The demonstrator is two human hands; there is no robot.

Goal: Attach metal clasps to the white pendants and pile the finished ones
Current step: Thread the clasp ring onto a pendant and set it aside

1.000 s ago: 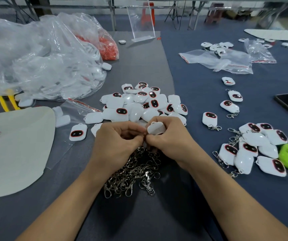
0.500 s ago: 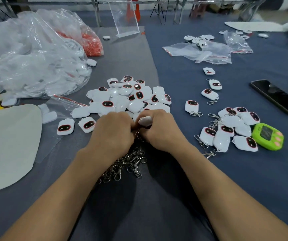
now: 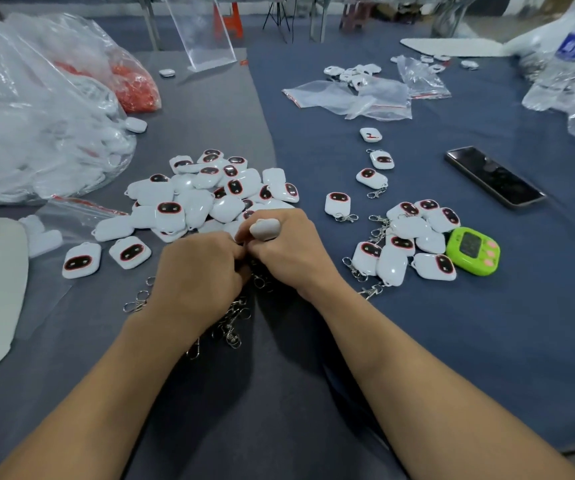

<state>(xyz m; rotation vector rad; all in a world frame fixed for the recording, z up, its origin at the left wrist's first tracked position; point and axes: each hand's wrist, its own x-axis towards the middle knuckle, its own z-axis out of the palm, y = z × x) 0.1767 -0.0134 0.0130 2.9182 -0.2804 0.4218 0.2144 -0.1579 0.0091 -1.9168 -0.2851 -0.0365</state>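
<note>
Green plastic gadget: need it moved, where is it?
Head view, right side: green plastic gadget beside the clasped white pendant pile, nearer than the black phone.

Soft, even light leaves faint shadows on the dark blue table cloth [image 3: 469,358]. Glare whitens the crumpled clear plastic bags [image 3: 36,116]; the edges bend and blur.

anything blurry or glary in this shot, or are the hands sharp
Head view: the left hand, the right hand and the small white plastic pendant it pinches are sharp; the clear plastic bags with a blue label at top right are smeared; the flat black phone shows dull sheen; wide-angle distortion stretches the frame's lower corners.
</note>
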